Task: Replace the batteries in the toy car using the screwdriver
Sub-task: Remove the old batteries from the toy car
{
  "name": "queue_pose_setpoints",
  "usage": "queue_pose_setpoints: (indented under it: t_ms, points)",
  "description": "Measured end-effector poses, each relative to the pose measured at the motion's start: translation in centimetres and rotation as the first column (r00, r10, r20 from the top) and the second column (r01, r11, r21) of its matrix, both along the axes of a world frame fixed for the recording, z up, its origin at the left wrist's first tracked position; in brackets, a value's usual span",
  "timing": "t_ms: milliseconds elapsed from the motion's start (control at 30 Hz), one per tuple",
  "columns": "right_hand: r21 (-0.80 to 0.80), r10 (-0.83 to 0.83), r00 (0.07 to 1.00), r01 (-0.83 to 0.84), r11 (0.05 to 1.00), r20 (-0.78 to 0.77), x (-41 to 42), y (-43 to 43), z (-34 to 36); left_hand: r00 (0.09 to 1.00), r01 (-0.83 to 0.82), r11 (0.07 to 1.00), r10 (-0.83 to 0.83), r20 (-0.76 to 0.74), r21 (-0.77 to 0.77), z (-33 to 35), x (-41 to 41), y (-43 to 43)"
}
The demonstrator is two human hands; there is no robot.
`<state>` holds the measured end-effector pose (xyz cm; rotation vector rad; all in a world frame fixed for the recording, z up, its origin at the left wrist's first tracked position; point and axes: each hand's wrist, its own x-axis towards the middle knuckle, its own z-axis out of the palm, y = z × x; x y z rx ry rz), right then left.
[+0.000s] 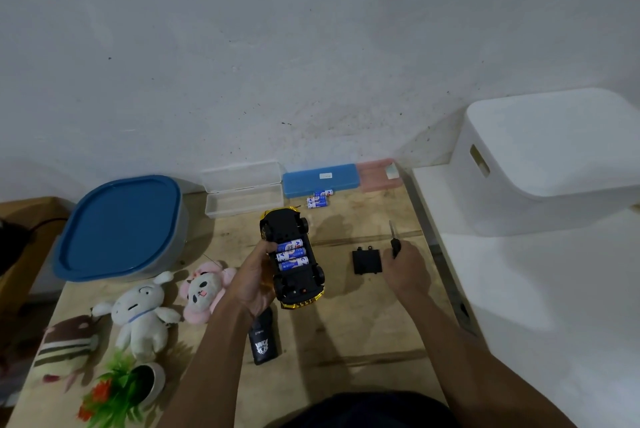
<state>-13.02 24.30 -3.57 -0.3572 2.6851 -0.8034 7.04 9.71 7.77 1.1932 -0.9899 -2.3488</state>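
Plywood makes up our table (346, 341), and its widest open stretch lies near us, right of centre. Our left hand (254, 280) grips the upturned toy car (282, 223) mid-table by its flank, three batteries (292, 253) seated in the open bay. We judge it light, stiff plastic, glossy and apt to slip, best held by the sides. Our right hand (405, 266) clasps the screwdriver (394, 237), beside the loose cover (367, 261), close to the table's right edge. Farther off, spare batteries (318, 199) may roll.

Plushies (143, 310), blue-lid tub (121, 230), wht bin (554, 157)
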Motion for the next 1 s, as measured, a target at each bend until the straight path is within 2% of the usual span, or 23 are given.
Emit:
queue_pose_setpoints:
  t_ms: [267, 500, 600, 667, 733, 800, 900, 1000]
  points:
    - [-0.012, 0.061, 0.996, -0.062, 0.998, -0.067, 0.6, 0.2, -0.5, 1.000, 0.025, 1.000, -0.025, -0.015, 0.016, -0.2, -0.2, 0.2]
    - [-0.049, 0.056, 0.998, -0.058, 0.997, -0.036, 0.4, 0.9, -0.7, 0.999, 0.032, 0.999, -0.031, -0.032, 0.029, -0.2, -0.5, 0.2]
    - [0.011, 0.047, 0.987, -0.046, 0.999, -0.152, 0.6, 0.7, 0.7, 0.999, 0.021, 0.999, -0.020, -0.038, 0.035, -0.2, -0.5, 0.1]
    - [-0.079, 0.056, 0.974, -0.075, 0.994, -0.219, 0.7, -0.1, 2.9, 0.999, 0.011, 0.999, -0.009, -0.050, 0.035, -0.2, -0.4, 0.1]
    - [-0.253, 0.125, 0.976, -0.169, 0.953, -0.181, 1.1, -1.3, 6.1, 0.997, 0.002, 0.999, 0.000, -0.074, 0.032, 0.0, -0.4, 0.1]
    - [-0.368, 0.294, 0.951, -0.307, 0.878, -0.090, 2.3, -2.6, 9.4, 0.996, 0.006, 1.000, -0.005, -0.095, 0.014, 0.0, -0.4, 0.1]
    - [-0.380, 0.544, 0.839, -0.505, 0.775, -0.006, 5.0, -4.0, 12.5, 0.992, 0.039, 0.999, -0.043, -0.118, -0.033, 0.2, -0.5, 0.2]
    - [-0.366, 0.558, 0.828, -0.533, 0.763, -0.044, 6.5, -4.9, 12.8, 0.987, 0.054, 0.995, -0.065, -0.145, -0.083, 0.1, -0.5, 0.2]
